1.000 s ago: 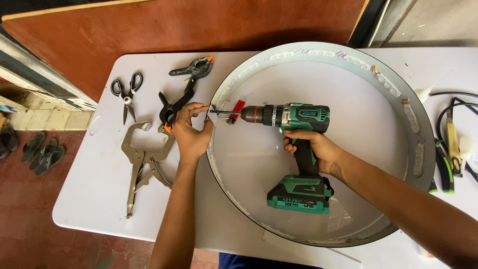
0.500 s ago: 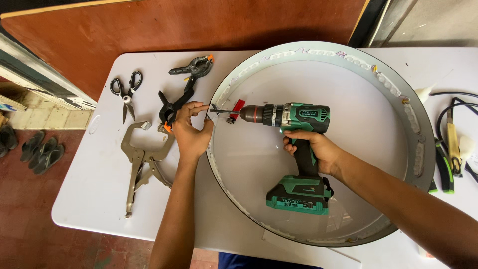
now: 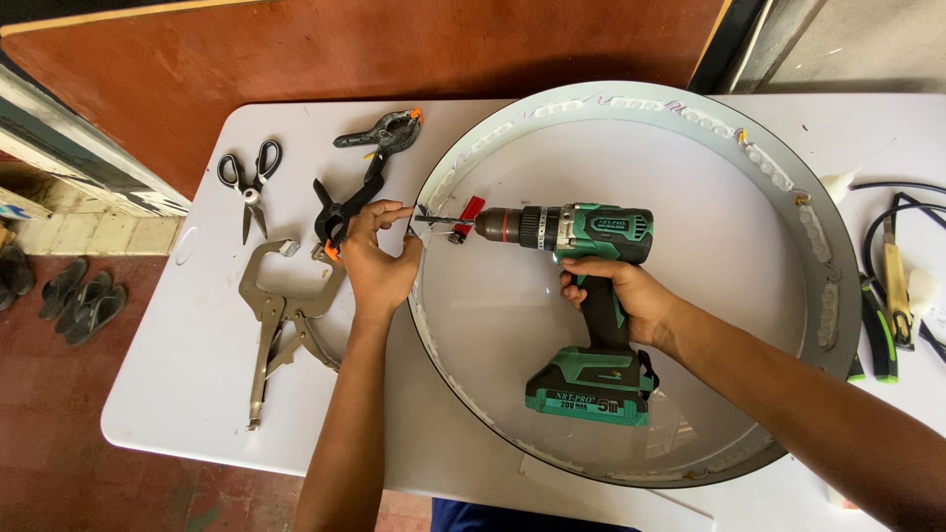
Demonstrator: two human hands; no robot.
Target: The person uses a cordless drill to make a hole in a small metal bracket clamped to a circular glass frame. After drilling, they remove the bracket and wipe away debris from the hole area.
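Note:
A large round metal ring (image 3: 828, 296) with a white inner panel lies flat on the white table (image 3: 197, 374). My right hand (image 3: 621, 296) grips the handle of a green and black cordless drill (image 3: 581, 232), which lies level and points left at the ring's left wall. The drill's bit meets the wall beside a small red piece (image 3: 469, 209). My left hand (image 3: 374, 261) pinches the rim at that spot, fingers on both sides of the wall.
Left of the ring lie black scissors (image 3: 251, 182), two black spring clamps (image 3: 379, 133) with orange tips, and silver locking pliers (image 3: 276, 325). Cables and green-handled tools (image 3: 882, 330) sit at the right edge. A brown board (image 3: 394, 49) stands behind the table.

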